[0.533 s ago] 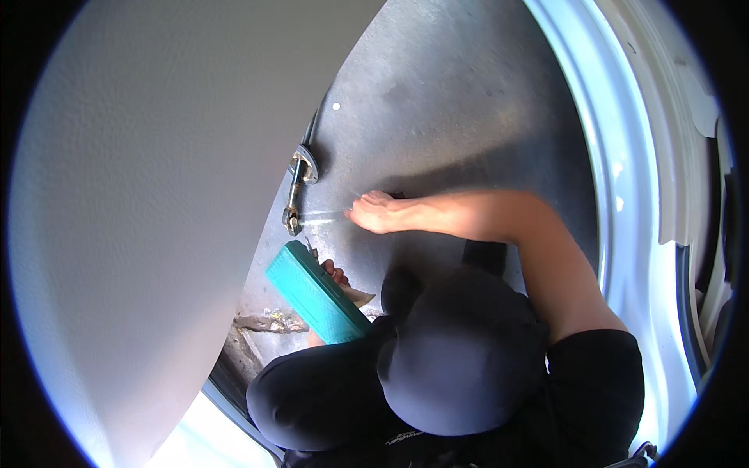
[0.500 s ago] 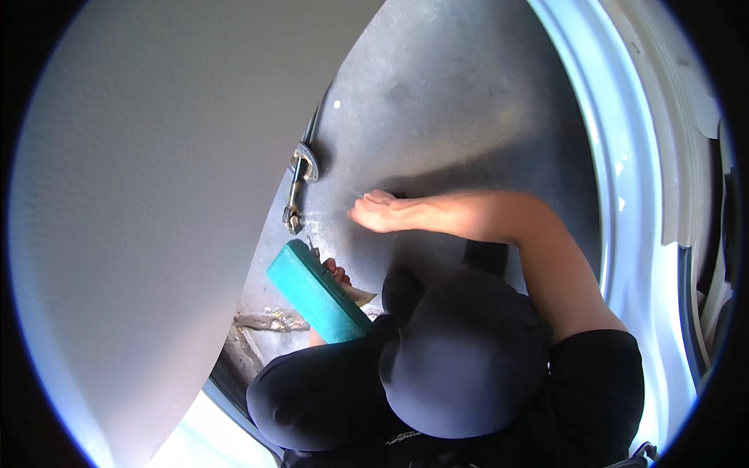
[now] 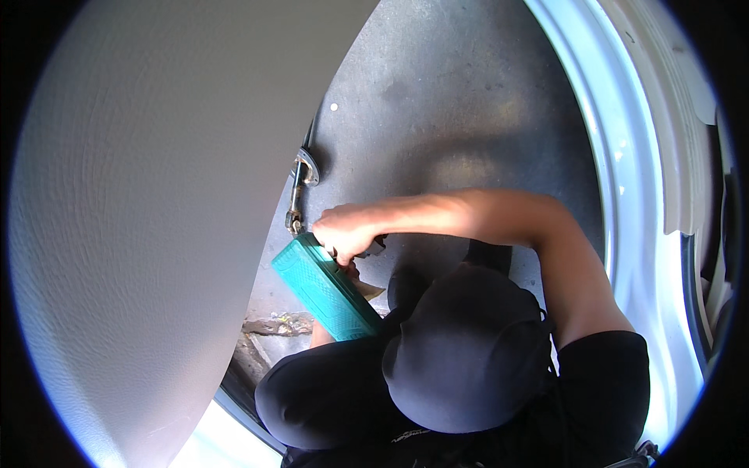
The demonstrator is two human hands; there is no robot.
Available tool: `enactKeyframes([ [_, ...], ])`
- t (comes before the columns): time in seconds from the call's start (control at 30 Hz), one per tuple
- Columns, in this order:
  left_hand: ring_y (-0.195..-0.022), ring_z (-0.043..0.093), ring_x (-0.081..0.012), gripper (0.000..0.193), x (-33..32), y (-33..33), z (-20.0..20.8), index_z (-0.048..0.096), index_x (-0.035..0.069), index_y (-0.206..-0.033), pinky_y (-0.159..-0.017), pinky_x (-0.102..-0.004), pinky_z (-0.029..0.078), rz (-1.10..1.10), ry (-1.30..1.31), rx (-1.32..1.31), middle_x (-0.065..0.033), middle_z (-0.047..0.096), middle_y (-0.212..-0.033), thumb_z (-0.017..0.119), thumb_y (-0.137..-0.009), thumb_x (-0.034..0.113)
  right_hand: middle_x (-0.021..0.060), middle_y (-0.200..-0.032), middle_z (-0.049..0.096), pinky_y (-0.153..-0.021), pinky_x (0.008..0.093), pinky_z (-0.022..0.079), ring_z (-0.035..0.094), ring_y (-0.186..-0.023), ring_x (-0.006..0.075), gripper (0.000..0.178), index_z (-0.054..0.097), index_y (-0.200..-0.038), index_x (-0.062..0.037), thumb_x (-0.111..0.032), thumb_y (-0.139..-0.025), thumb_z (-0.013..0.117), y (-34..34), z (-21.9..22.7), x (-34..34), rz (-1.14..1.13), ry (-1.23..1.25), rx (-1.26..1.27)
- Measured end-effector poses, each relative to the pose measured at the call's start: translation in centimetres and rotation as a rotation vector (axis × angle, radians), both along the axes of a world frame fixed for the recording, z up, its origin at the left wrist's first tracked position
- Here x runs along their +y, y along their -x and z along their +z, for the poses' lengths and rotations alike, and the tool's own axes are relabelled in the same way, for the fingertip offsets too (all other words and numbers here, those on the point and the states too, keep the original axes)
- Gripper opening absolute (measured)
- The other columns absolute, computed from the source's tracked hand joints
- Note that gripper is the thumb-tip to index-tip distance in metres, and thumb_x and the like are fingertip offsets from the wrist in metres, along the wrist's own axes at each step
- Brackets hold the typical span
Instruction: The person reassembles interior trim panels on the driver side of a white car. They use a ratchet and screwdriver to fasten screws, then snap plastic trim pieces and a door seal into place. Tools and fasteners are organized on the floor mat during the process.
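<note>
My left hand (image 3: 350, 271) is curled at the far right edge of a teal, textured rectangular case (image 3: 324, 288), holding it tilted above my left knee. The case hides most of that forearm. My right hand (image 3: 343, 228) is closed at the case's upper end, right by my left fingers. A small dark object (image 3: 377, 247) shows beside my right hand, partly hidden, and its kind is unclear. From under my left fingers sticks a tan, pointed flap (image 3: 370, 290).
A large grey textured panel (image 3: 148, 195) fills the left side. Beside its edge, a metal rod with a round flange (image 3: 307, 166) lies on the grey floor (image 3: 437, 86). A pale, glossy curved frame (image 3: 605, 125) rises at the right. My bent knees (image 3: 468, 351) are below my hands.
My right hand has moved left and down from over the floor to the upper end of the teal case. The case has shifted slightly right in the picture.
</note>
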State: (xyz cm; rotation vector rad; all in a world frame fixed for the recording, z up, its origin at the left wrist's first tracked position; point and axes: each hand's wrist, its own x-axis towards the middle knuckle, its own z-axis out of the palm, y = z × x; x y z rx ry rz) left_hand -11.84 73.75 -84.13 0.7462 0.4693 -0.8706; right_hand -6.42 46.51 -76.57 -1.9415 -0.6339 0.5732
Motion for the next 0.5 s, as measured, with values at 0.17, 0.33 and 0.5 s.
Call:
enactKeyframes([
  [0.17,-0.075,0.06,-0.0229,0.038,-0.4,-2.1,-0.7,0.063,0.007,-0.11,-0.066,-0.0331,0.05,-0.187,0.132,-0.148,-0.0084,0.062,-0.092,0.07,-0.101,0.042,0.0118,-0.082,0.08,-0.066,0.0401,0.055,0.072,-0.07,0.021,0.016,0.082,-0.086,-0.0012,-0.012,-0.076,0.084,-5.2,-3.8,-1.7,0.005,-0.307,0.029],
  [0.33,-0.073,0.052,-0.0185,0.035,-0.5,-3.1,-0.3,0.058,0.009,-0.091,-0.063,-0.0293,0.043,-0.295,0.083,-0.263,-0.0032,0.054,-0.082,0.07,-0.1,0.041,0.0144,-0.102,0.081,-0.081,0.0457,0.061,0.077,-0.095,0.033,0.026,0.081,-0.1,-0.0034,-0.018,-0.079,0.086,-7.9,-6.9,-2.5,-0.113,0.084,-0.207],
  [0.5,-0.077,0.05,-0.0193,0.034,-0.6,-0.4,0.4,0.058,0.008,-0.097,-0.068,-0.0324,0.046,-0.103,0.08,-0.136,-0.0033,0.052,-0.085,0.071,-0.1,0.039,0.0215,-0.099,0.079,-0.081,0.05,0.063,0.078,-0.097,0.0387,0.024,0.08,-0.102,-0.0042,-0.007,-0.078,0.081,-5.0,-9.4,0.6,-0.073,0.435,-0.037],
])
